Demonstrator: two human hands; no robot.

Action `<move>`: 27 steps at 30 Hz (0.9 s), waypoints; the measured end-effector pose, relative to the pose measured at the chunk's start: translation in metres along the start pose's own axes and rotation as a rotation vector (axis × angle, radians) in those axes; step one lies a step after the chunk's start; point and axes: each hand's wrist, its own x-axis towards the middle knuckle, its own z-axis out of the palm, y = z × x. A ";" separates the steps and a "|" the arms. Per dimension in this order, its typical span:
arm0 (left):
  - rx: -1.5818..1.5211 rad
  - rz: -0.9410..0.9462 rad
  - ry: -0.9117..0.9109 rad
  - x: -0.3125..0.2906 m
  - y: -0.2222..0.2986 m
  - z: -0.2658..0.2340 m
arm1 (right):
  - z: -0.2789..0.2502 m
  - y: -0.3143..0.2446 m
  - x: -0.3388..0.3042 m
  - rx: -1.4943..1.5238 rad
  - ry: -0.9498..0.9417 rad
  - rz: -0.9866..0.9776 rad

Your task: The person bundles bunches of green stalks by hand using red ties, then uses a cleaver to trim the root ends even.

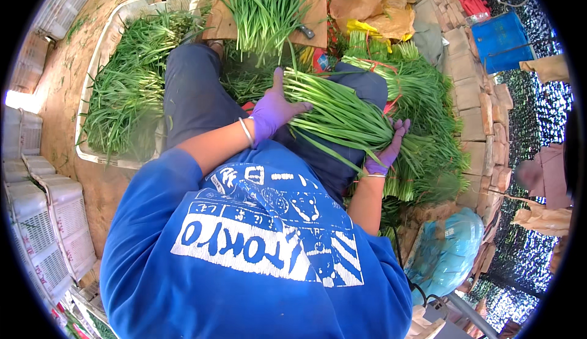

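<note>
Occupying the centre of the frame, a bunch of long green stalks (pixel 339 110) is held crosswise above the seated person's right thigh. The left hand (pixel 272 111), gloved in purple, grasps its left end: the thumb lies over the stalks and one finger points up beside them; the other fingers are largely hidden. The right hand (pixel 389 151), likewise gloved, has its fingers curled about the opposite, narrowing end. How firmly either hand presses cannot be told.

Completed portion: at right of centre, a heap of bundles (pixel 428 116) lies stacked, with red ties (pixel 391 103) visible on some. These are judged finished; the exact count cannot be established, as they overlap.

Portion in hand: no tie is visible on the held bunch, so it is judged gathered but unfinished.

Outstanding portion: at the upper left, a white crate (pixel 105 158) is well filled with loose greens (pixel 122 100). At top centre, a further loose pile (pixel 266 15) lies on a brown board (pixel 318 3), a dark-handled knife (pixel 306 31) just beside it.

Assessment: work appears well under way, with a considerable quantity left to bundle.
</note>
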 end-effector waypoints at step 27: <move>-0.506 -0.096 -0.439 0.019 -0.043 -0.022 | -0.018 0.002 0.002 0.015 0.040 -0.041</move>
